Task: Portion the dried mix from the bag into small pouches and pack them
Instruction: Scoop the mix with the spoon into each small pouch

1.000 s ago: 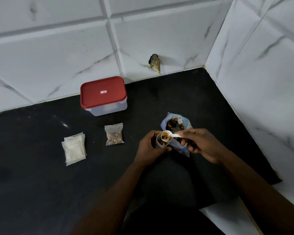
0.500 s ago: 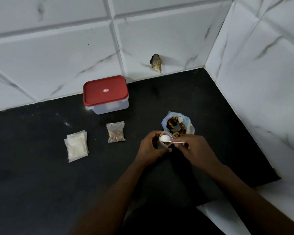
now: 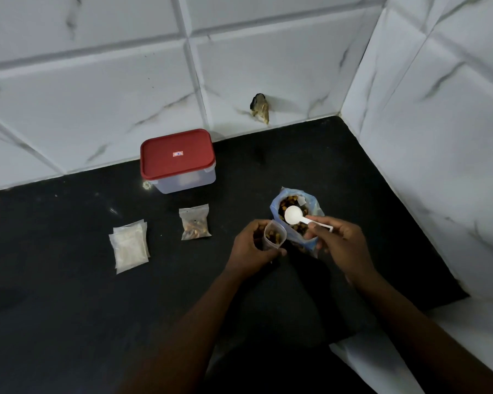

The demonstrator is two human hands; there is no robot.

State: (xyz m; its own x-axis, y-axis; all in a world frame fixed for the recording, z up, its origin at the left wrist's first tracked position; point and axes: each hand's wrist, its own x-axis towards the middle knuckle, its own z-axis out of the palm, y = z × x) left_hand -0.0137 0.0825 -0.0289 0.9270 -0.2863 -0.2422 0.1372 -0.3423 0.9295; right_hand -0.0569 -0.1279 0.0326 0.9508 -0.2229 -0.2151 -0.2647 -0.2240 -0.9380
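Pinching the white plastic spoon (image 3: 293,215) in our right hand (image 3: 342,245), we hold its empty bowl over the open bluish plastic bag of dried mix (image 3: 317,204) — our left hand (image 3: 249,250) grips the small clear pouch (image 3: 273,238) just left of the bag

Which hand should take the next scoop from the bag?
Right. The right hand holds the white spoon over the open bag; the left hand is busy gripping the pouch.
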